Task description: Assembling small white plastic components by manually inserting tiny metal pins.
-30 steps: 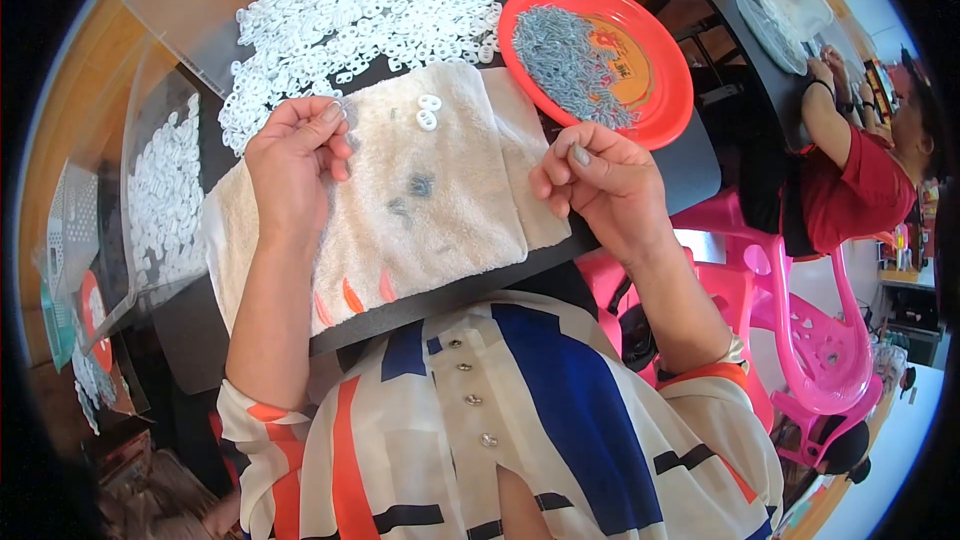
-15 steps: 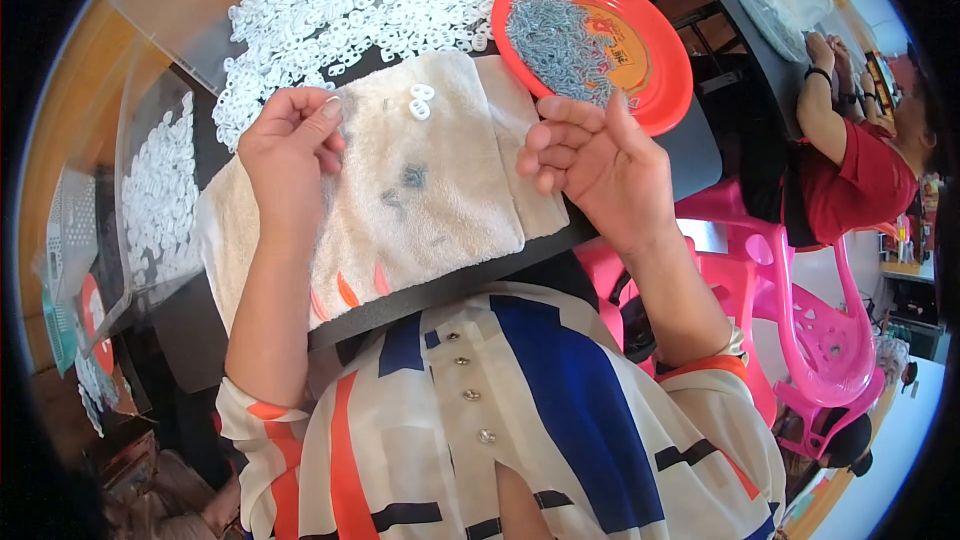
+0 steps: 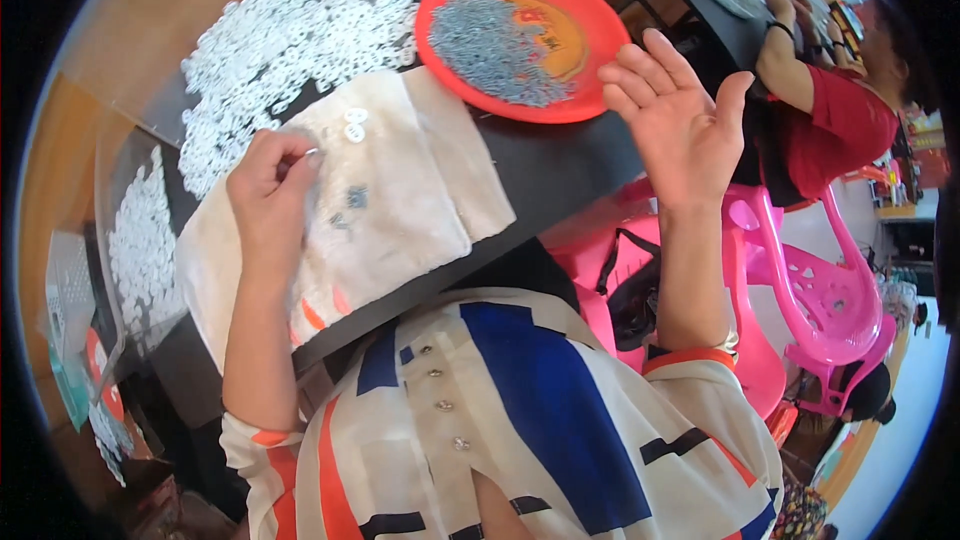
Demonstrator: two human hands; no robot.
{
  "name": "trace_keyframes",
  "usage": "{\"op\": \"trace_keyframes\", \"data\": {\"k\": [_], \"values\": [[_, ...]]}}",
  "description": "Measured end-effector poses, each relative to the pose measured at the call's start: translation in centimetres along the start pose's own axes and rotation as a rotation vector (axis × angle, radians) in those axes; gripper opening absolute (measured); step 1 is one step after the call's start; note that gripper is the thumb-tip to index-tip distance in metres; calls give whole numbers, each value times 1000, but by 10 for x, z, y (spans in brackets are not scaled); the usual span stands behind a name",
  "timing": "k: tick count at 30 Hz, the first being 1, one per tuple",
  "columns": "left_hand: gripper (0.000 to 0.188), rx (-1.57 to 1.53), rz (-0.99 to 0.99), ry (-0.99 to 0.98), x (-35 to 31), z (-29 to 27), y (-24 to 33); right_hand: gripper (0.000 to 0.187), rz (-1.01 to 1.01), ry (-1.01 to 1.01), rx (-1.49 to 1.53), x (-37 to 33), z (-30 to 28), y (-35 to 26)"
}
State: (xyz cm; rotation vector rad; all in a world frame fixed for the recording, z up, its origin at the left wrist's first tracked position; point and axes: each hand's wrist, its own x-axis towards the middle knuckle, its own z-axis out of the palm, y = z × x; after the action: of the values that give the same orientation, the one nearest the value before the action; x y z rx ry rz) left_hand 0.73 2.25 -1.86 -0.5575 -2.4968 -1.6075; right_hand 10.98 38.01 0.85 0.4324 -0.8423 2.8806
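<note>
My left hand (image 3: pixel 268 185) is closed in a pinch over the beige towel (image 3: pixel 425 205); whatever its fingertips hold, if anything, is too small to make out. Raised to the right of the table, my right hand (image 3: pixel 682 135) is open, palm showing, fingers stretched and nothing in it. Two small white plastic pieces with holes (image 3: pixel 355 126) lie on the towel. Beyond it spreads a big heap of similar white pieces (image 3: pixel 270 55). A red round plate (image 3: pixel 603 35) carries a pile of small grey metal parts (image 3: pixel 490 45), nearest to my right hand.
Left of the towel, a clear plastic container (image 3: pixel 120 325) holds more white pieces. Pink plastic chairs (image 3: pixel 825 315) stand at the right. A person in a red top (image 3: pixel 845 120) sits at another dark table (image 3: pixel 690 0). The dark table's edge (image 3: pixel 380 315) runs before me.
My right hand has swung right, away from the towel and plate, and its fingers have spread. My left hand stays pinched over the towel. The whole view has shifted.
</note>
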Motion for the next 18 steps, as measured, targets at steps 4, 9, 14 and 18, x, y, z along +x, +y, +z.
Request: {"op": "trace_keyframes", "data": {"k": [4, 9, 14, 18], "values": [[7, 25, 24, 2, -1, -1, 1, 91, -136, 257, -223, -11, -7, -19], [8, 53, 3, -6, -1, 0, 4, 92, -177, 287, -335, -16, -29, -25], [7, 14, -23, -9, -1, 0, 3, 91, -199, 282, -569, -14, -31, -19], [7, 2, -28, -16, -1, -1, 2, 94, -238, 234, -1026, -13, -25, -9]]}}
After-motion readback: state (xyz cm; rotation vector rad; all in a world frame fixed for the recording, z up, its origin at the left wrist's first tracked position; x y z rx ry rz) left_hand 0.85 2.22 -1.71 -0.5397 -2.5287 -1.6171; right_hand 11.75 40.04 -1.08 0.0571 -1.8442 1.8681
